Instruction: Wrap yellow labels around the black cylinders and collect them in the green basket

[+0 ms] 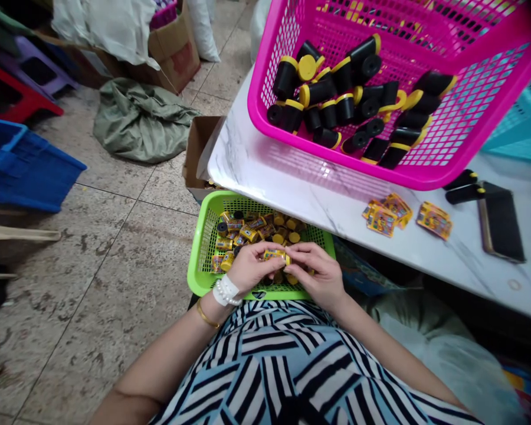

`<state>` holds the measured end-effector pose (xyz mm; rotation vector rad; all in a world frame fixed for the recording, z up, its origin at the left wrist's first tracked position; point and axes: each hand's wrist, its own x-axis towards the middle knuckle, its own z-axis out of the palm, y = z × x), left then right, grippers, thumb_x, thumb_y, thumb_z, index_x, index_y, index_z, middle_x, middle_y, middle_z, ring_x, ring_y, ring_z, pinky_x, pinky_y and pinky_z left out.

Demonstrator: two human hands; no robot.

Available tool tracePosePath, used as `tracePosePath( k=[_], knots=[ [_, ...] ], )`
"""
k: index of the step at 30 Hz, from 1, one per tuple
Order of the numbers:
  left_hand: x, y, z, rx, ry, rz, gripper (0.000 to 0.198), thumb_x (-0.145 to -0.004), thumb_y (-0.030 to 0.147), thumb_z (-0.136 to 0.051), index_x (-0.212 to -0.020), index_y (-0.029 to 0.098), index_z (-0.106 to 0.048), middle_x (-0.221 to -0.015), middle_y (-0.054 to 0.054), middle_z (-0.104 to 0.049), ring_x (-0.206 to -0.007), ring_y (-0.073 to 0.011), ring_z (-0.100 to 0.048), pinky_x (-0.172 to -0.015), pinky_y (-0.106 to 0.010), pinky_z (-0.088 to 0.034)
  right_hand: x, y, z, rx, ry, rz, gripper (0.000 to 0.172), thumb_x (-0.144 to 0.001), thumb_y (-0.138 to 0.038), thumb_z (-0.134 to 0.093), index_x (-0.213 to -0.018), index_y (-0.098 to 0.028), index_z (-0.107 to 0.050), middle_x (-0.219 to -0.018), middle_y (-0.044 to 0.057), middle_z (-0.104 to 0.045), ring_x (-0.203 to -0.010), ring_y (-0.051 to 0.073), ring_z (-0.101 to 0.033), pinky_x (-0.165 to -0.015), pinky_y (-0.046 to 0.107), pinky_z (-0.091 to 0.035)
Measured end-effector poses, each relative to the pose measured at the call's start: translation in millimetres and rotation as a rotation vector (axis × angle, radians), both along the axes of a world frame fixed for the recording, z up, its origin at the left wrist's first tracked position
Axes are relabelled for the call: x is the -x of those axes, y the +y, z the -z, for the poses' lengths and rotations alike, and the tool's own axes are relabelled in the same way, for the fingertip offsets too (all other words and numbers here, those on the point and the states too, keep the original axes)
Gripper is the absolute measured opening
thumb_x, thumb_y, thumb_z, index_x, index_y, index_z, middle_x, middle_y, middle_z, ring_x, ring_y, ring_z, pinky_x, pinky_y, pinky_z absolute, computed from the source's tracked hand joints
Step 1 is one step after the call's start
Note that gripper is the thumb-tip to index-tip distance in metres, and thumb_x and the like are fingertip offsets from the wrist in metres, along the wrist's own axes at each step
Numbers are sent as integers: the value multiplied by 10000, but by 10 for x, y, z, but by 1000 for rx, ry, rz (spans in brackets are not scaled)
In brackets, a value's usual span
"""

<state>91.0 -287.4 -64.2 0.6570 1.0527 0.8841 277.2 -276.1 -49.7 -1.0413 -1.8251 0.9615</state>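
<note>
My left hand (252,265) and my right hand (316,273) both pinch a small canister (275,255) wrapped in a yellow printed label, just above a green plastic basket (202,248) on my lap. That basket holds a heap of labelled yellow-capped canisters (261,227). On the white marble table (292,189) to the front, a pink plastic basket (336,150) holds several unlabelled black canisters with yellow caps (318,91). Loose printed labels (387,213) lie on the tabletop beyond my hands, and two black canisters (464,186) lie near a dark phone (502,224).
A brown cardboard box (199,147) stands at the table's left end, with a green sack (137,121) on the tiled floor beyond. A blue crate (26,165) lies at the left, and a teal basket (522,124) sits at the right table edge.
</note>
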Motion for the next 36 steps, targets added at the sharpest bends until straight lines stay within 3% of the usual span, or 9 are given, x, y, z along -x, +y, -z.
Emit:
tracePosePath(
  k=[7,12,15,19,22,24,27,31,36],
  knots=[
    [-30,-51,3,85,-146,22,505,-759,455,-745,-1130,136,-618,-709,-31,-666,-572,-117,-601,-523,-214,-454,-18,-29,47,-103,-15,19,353,-816,-129,-718,-1140,-269,-711,-1010,81,-690,-918,187,-680,-783,324,-588],
    [31,-60,-5,68,-106,-21,381,-750,383,-769,-1013,146,-627,-682,20,-601,-513,-59,-491,-492,-176,-386,-33,-62,80,-100,-30,32,350,-796,-126,-725,-1123,-249,-729,-1019,95,-711,-900,193,-692,-786,332,-592],
    [34,-31,-76,-170,76,24,343,-763,326,-753,-1040,146,-658,-848,-32,-671,-672,-106,-575,-633,-223,-471,-14,-66,45,143,94,137,296,-738,-178,-785,-1027,-237,-766,-903,67,-729,-753,165,-691,-650,281,-591],
    [62,-1,-137,-420,265,125,321,-829,292,-676,-1108,133,-670,-1032,-96,-696,-885,-179,-628,-820,-294,-493,16,-75,-2,670,349,187,256,-628,-257,-866,-865,-211,-781,-814,35,-749,-652,165,-700,-658,314,-609],
    [106,22,-132,-461,269,195,338,-840,322,-662,-1121,134,-666,-1012,-97,-700,-861,-178,-632,-789,-291,-496,38,-91,14,957,481,178,334,-586,-322,-890,-859,-182,-756,-741,32,-749,-572,169,-700,-596,313,-609],
    [118,34,-123,-371,203,227,341,-838,388,-661,-1062,131,-662,-886,-69,-695,-722,-140,-613,-670,-252,-490,41,-82,22,1028,501,133,335,-618,-376,-868,-840,-165,-733,-692,30,-733,-544,165,-694,-556,293,-601],
    [87,27,-99,-145,77,221,391,-836,524,-625,-886,136,-616,-635,1,-616,-495,-76,-504,-477,-185,-395,13,-27,-15,984,446,15,313,-669,-370,-838,-878,-171,-715,-728,18,-718,-596,142,-691,-606,274,-604],
    [19,-24,-52,62,-42,105,443,-787,578,-660,-768,150,-546,-509,40,-545,-390,-37,-408,-391,-147,-288,-14,34,-84,772,387,-91,417,-672,-307,-846,-1067,-249,-726,-1060,45,-664,-816,142,-675,-722,285,-617],
    [0,-84,-37,218,-343,76,427,-703,477,-787,-877,147,-579,-525,43,-568,-380,-40,-431,-391,-151,-318,72,-36,7,575,407,-6,148,-713,-329,-820,-807,-232,-759,-915,37,-601,-748,155,-665,-593,302,-640]
  ],
)
